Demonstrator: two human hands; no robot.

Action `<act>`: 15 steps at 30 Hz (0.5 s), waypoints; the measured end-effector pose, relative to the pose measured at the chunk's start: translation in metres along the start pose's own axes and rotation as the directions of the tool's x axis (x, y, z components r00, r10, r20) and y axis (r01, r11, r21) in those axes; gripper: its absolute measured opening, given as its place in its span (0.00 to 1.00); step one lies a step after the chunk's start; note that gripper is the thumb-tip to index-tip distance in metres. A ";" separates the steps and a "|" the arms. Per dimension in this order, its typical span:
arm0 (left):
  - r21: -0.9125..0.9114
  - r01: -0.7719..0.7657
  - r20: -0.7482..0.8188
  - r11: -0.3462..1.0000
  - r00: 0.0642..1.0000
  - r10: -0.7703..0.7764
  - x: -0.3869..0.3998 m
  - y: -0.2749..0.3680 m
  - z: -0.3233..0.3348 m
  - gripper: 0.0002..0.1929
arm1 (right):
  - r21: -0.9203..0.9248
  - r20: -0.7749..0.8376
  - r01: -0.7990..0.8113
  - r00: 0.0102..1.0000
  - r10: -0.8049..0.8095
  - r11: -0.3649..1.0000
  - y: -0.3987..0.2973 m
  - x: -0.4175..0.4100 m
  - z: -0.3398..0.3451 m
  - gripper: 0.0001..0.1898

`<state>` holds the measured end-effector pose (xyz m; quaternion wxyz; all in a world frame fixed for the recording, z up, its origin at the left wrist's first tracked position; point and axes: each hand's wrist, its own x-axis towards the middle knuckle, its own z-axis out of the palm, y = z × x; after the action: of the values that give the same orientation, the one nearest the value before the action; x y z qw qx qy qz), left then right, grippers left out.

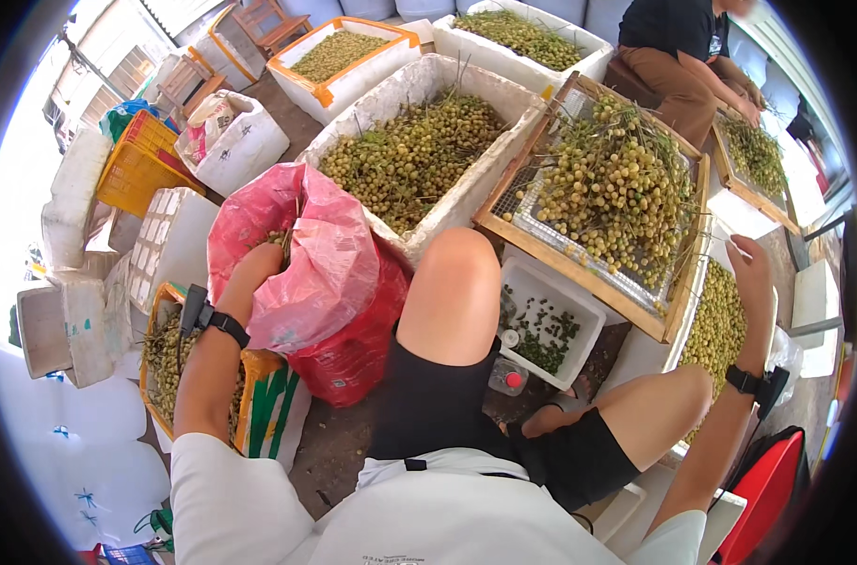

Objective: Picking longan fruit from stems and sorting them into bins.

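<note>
My left hand [266, 260] reaches into the mouth of a red and pink plastic sack [322, 282] at my left knee. Its fingertips are hidden among twigs and small round fruit [278, 239], so its grip is unclear. My right hand [749, 258] hovers with loosely curled fingers just right of a wood-framed wire-mesh screen [576, 265]; I see nothing held in it. Bunches of yellow-green fruit on stems [619, 180] are heaped on the screen. Under my right hand and wrist, loose fruit [714, 325] fills a white foam box.
A large foam box [428, 78] of fruit stands ahead. Between my legs are a white tray [594, 332] with small dark green fruit and a plastic bottle [506, 378]. A taped box [248, 417] sits by my left arm. Another person [672, 63] works at a second screen [749, 152].
</note>
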<state>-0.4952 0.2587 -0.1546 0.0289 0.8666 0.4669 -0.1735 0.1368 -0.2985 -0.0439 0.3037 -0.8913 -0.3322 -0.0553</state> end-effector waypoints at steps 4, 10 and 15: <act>0.329 -0.015 0.320 0.944 0.943 -0.096 -0.015 0.089 -0.111 0.11 | -0.145 0.017 0.051 0.999 -0.049 0.988 -0.028 0.022 0.023 0.19; 0.484 -0.025 -0.231 0.875 0.960 0.156 0.002 0.177 -0.188 0.10 | -0.113 0.025 -0.006 1.000 0.009 0.994 -0.058 0.035 0.062 0.15; -0.064 -0.592 -0.568 0.803 0.683 0.459 0.007 0.381 -0.208 0.12 | -0.093 0.029 -0.056 0.998 0.059 0.994 -0.057 0.020 0.092 0.10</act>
<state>-0.1224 0.0944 -0.0049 0.0542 0.9668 0.2033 0.1448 0.1068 -0.1999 -0.0836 0.2586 -0.9142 -0.3083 -0.0475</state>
